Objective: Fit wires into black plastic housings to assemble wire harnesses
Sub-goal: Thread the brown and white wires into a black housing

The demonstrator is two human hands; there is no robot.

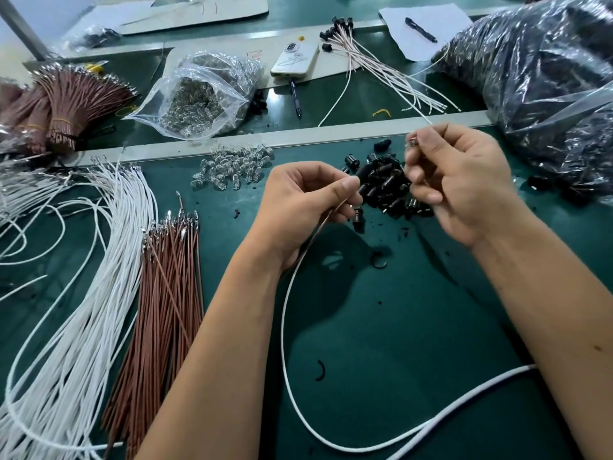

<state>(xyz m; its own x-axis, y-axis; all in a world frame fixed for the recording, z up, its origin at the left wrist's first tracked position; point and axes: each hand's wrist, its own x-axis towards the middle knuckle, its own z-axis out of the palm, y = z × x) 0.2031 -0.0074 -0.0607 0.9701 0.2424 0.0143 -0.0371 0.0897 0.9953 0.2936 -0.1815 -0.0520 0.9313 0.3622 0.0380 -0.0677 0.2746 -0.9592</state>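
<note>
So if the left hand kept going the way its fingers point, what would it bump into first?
Probably the pile of black housings. The left hand, pinching a wire, points its fingertips right toward that pile, which lies just beyond them. Depth is unclear, so it might pass slightly above.

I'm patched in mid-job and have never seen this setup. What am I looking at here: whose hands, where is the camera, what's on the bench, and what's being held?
There is no machine: a person works with bare hands, and the single picture comes from a camera worn on their head, looking down at a green bench.

The left hand pinches a brown wire and a white wire, which loops down across the bench. The right hand is raised, pinching something small and shiny at its fingertips; I cannot tell what.

Between the hands lies a pile of black plastic housings. Beyond it are small clear bulbs. On the left lie loose white wires and brown wires. Farther back are finished harnesses and a phone.
</note>
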